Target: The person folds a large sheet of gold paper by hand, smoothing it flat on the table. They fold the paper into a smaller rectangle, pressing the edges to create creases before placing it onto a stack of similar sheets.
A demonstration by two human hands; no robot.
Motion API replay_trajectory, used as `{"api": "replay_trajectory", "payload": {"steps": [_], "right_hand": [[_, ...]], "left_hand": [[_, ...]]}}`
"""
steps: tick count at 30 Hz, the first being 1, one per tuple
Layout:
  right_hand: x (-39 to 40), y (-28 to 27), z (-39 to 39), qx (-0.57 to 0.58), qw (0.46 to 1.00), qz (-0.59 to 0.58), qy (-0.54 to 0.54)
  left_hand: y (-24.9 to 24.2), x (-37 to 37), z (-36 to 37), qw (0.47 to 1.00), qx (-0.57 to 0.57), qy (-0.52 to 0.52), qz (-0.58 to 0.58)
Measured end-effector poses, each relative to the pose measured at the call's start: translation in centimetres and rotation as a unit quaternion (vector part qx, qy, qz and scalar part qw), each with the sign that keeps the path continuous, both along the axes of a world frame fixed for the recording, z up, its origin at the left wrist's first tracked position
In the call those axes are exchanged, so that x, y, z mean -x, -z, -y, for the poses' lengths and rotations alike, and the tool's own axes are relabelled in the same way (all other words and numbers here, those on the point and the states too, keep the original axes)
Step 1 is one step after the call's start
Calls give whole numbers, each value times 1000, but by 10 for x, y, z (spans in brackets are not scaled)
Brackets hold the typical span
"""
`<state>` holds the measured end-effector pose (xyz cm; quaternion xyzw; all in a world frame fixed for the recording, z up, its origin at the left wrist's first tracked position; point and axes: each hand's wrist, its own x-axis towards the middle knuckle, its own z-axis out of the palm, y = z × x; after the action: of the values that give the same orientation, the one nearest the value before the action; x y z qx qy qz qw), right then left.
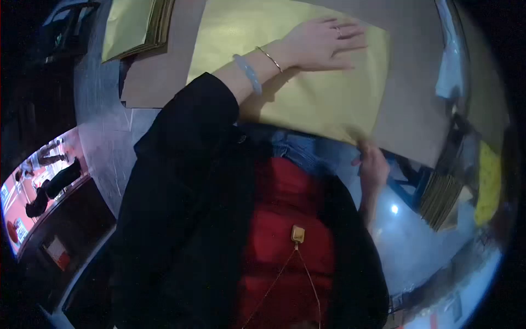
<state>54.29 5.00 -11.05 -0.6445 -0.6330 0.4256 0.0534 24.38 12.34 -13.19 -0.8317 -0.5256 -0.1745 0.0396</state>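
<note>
From where I stand, a large yellow sheet (329,101) covers much of the brown work surface (412,98) across the upper middle of the frame. The left hand (327,44) lies flat on it, fingers spread, clutching nothing; the right hand (372,164) is at its near edge, right of centre, blurred, and I can't tell whether it pinches the paper. A stack of yellow sheets (130,24) sits upper left, a brown bundle (440,200) lower right above shiny grey floor, and a dark-clothed person (61,181) shows far left against bright light
</note>
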Motion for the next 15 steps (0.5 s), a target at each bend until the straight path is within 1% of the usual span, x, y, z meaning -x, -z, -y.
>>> {"api": "replay_trajectory", "payload": {"steps": [1,2,3,4,5,6,8,10,12,14,15], "right_hand": [[1,-3,-2,-6,1000,-11,-9],[1,-9,-5,13,999,6,-37],[0,-15,-10,31,997,24,-65],[-5,-22,-16,-7,994,54,-97],[-8,-28,-27,-44,987,86,-126],[-4,-33,-41,-113,973,138,-145],[21,-46,-58,-235,969,63,-51],[40,-28,-90,-354,920,20,-167],[76,-32,-115,-374,884,-52,-276],[82,-5,-136,-465,811,48,-353],[82,6,-143,-468,812,62,-343]], "left_hand": [[6,-1,-3,1000,13,3,8],[10,-2,-3,1000,-1,10,24],[9,-4,-1,1000,10,3,26],[7,-4,-1,999,21,-4,28],[13,-4,-4,999,-10,16,49],[11,-1,-3,999,-14,11,43],[7,-4,-2,998,-4,12,54],[10,-5,-4,998,0,28,65],[5,-5,-3,998,37,6,50],[3,-6,-2,998,47,5,47],[7,-7,-3,998,43,0,54]]}}
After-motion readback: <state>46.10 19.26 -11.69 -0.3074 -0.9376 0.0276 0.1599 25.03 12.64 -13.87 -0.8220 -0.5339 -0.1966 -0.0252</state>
